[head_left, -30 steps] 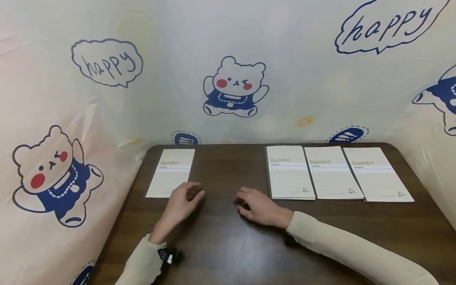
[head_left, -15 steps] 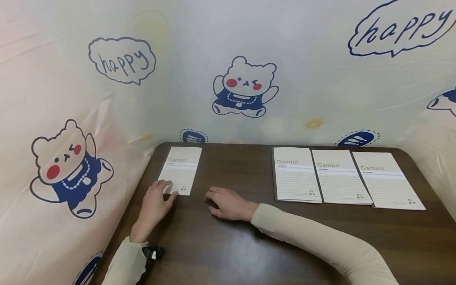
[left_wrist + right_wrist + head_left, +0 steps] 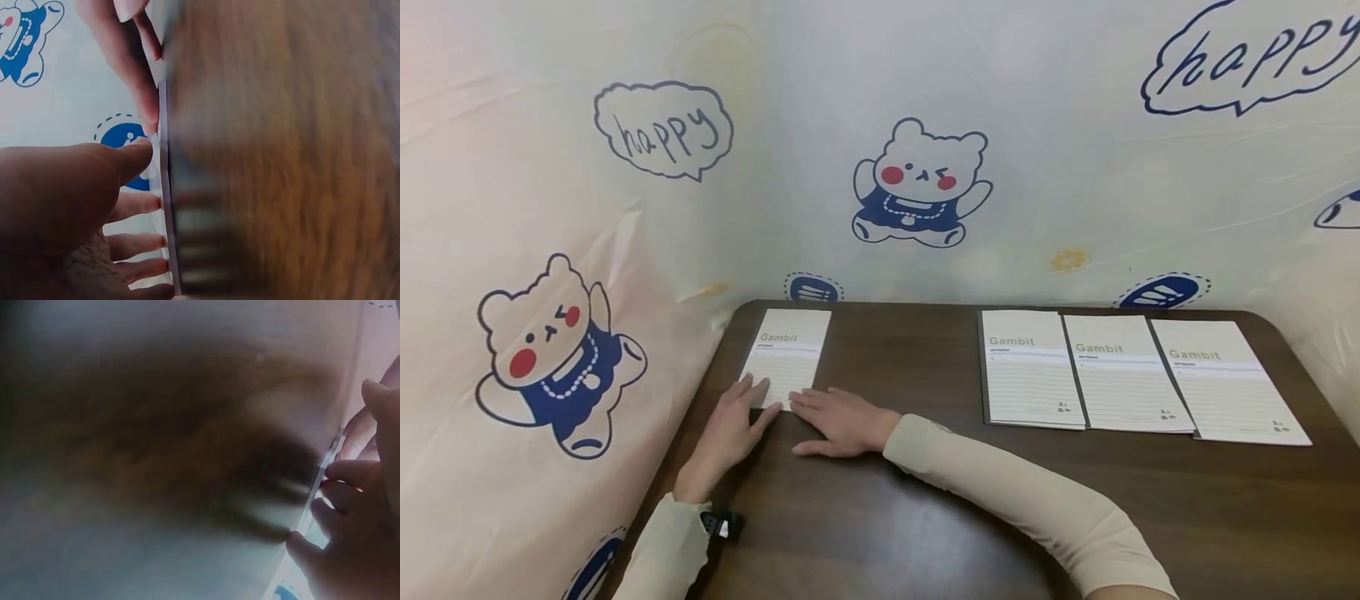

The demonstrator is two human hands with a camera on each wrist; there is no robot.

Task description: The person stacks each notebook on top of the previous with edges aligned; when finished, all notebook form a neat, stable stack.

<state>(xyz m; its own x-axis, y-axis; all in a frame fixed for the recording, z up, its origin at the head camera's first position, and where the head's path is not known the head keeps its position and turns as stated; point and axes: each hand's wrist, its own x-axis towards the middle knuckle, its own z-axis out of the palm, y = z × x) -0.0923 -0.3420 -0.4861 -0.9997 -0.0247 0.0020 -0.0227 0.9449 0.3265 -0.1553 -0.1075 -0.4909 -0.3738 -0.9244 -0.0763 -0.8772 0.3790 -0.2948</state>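
Head view: left of centre, the lone pad (image 3: 790, 357) lies on the worktop (image 3: 910, 358), left grip (image 3: 722, 437) and right grip (image 3: 841, 422) spread at its lower corners, being squared up, I'd guess, with light, even pressure called for next.

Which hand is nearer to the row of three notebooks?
Right. The right hand lies left of the row of three notebooks, apart from it; the left hand is farther left, at the single notebook.
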